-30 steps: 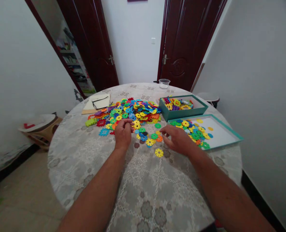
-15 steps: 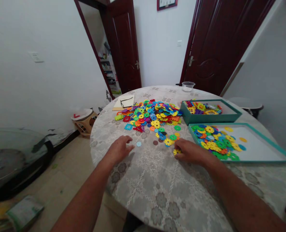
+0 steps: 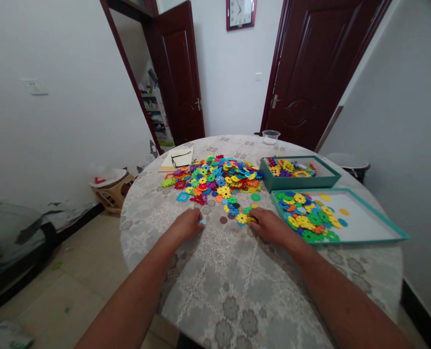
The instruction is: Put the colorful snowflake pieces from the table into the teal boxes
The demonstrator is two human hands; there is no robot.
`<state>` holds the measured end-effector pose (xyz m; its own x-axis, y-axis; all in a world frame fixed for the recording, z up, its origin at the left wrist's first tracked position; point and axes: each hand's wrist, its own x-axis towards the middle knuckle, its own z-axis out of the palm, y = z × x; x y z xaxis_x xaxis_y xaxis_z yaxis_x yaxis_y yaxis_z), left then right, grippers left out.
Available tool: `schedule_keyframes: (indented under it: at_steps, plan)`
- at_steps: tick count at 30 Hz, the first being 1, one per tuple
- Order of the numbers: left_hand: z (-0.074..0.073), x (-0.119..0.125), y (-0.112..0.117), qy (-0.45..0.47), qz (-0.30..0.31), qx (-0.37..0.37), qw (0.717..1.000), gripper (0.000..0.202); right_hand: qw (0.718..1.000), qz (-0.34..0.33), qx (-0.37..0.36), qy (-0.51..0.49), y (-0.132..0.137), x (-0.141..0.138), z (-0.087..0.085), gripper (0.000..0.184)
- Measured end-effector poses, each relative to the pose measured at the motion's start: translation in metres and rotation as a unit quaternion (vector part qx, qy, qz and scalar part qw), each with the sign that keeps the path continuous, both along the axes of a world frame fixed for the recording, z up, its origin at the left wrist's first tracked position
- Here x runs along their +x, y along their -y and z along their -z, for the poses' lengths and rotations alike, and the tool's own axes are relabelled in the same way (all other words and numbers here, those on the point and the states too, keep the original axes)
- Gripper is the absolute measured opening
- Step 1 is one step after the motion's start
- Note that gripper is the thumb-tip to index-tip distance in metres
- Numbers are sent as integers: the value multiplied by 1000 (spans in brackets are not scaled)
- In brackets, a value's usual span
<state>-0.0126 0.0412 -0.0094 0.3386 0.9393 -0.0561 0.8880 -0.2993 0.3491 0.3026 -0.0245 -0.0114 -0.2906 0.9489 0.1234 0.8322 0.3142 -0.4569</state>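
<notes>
My left hand (image 3: 189,224) is pinching a pale disc (image 3: 203,221), right hand (image 3: 267,223) a yellow disc (image 3: 250,219), right tray (image 3: 368,211) part-filled, far pile (image 3: 218,177) lying loose.

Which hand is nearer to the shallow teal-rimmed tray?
Right. The right hand is just left of the shallow tray, by its near left corner; the left hand is farther off to the left, beyond the small loose pieces.
</notes>
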Motion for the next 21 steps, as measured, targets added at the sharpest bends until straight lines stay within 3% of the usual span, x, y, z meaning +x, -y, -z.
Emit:
schedule_keyframes:
  at_steps: [6,11,15,19,21]
  plan:
    - [0,50,-8,32,73,5,997,10,996,38,48,-70,-10,-15,15,22]
    - [7,95,-12,63,113,15,991,20,989,94,103,-44,-9,-15,23,33]
    - [17,96,-16,103,104,48,988,33,978,172,110,51,-3,-14,23,40]
    - [23,83,-18,143,124,74,979,57,975,184,68,108,-2,-18,21,35]
    - [23,80,-18,131,146,68,978,56,977,177,53,105,-3,-20,21,35]
